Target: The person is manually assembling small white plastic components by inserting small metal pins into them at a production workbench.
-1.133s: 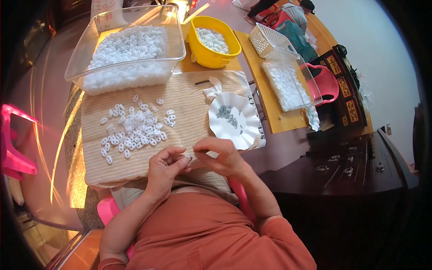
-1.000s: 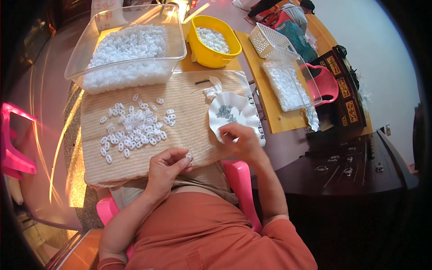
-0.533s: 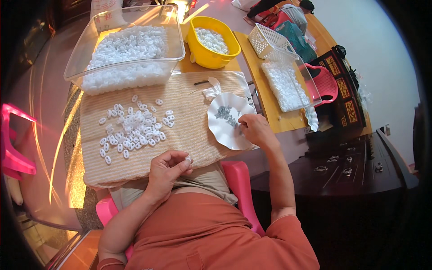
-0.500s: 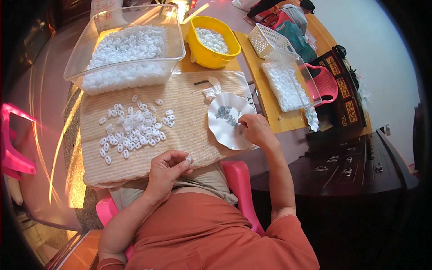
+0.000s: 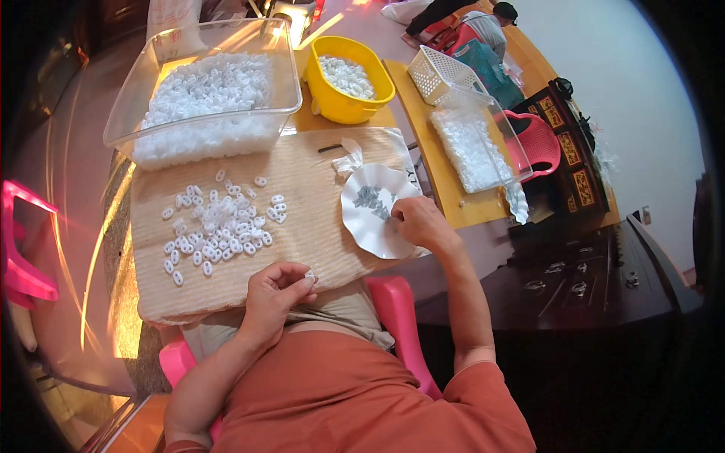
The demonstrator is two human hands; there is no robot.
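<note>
My left hand (image 5: 277, 296) is closed in a pinch near the table's front edge, with a small white plastic piece (image 5: 310, 276) between thumb and forefinger. At the right of the table, a white wavy-rimmed plate (image 5: 362, 233) holds many tiny grey pieces (image 5: 370, 199). My right hand (image 5: 423, 223) reaches over the plate's right side with its fingers drawn together among these pieces. Whatever is in its fingertips is hidden. Left of the plate, a loose pile of white oval plastic parts with two holes each (image 5: 224, 226) lies on the striped cloth (image 5: 306, 185).
Behind the pile stands a large clear bin (image 5: 204, 124) of white parts, beside a yellow tub (image 5: 340, 112). Another clear tray (image 5: 476, 155) and a white perforated basket (image 5: 442, 75) occupy the right-hand table. A crumpled white tissue (image 5: 348, 160) lies behind the plate. Another person (image 5: 487, 34) is far back.
The whole view has shifted slightly, moving the scene a little left and down. My right hand stays at the plate with its fingers together, and my left hand keeps its pinch.
</note>
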